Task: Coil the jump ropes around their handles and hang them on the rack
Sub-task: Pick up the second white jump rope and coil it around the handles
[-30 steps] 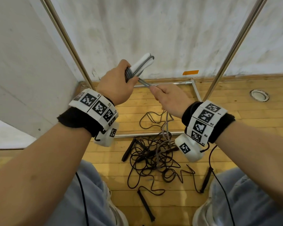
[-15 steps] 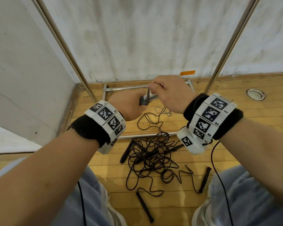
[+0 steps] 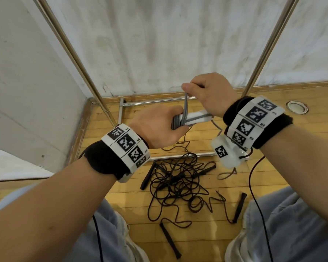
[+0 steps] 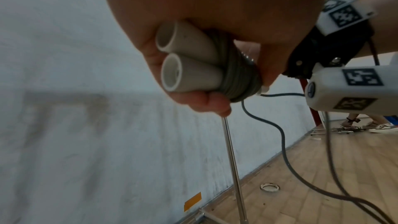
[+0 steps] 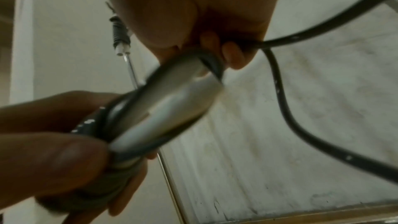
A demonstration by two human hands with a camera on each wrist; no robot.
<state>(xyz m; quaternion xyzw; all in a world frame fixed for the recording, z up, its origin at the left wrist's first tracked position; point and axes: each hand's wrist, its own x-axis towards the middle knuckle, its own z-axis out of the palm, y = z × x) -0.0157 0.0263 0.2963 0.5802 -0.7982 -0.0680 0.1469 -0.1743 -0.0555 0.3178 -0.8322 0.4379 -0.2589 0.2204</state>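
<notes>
Grey rope [image 3: 186,108] pinched by raised right hand [image 3: 208,93]; left hand [image 3: 155,127] grips handles [image 3: 195,118].

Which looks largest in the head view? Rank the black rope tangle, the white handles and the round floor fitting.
1. black rope tangle
2. white handles, nearer the camera and only partly visible
3. round floor fitting, farthest away
</notes>
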